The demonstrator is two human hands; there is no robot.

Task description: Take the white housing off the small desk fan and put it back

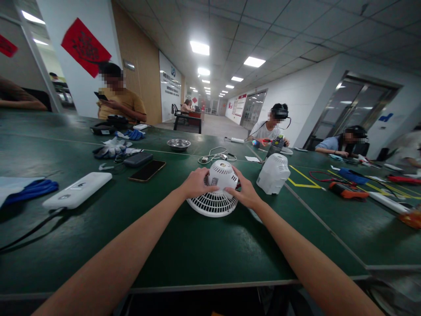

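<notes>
A small white fan point(221, 175) lies face down on the green table point(184, 245), its round grille flat on the surface and its domed motor housing pointing up. My left hand point(196, 183) is wrapped round the left side of the housing. On the right side, my right hand point(245, 192) grips the same fan, fingers curled against the housing and grille. A second white plastic fan part point(273, 173) stands just to the right, apart from my hands.
A black phone point(147, 170), a dark power bank point(138, 159), a white power bank point(77, 190), gloves point(112, 150), a metal bowl point(178, 144) and cables point(215, 156) lie on the table. Tools point(348, 191) lie to the right. Several other people sit around the far side.
</notes>
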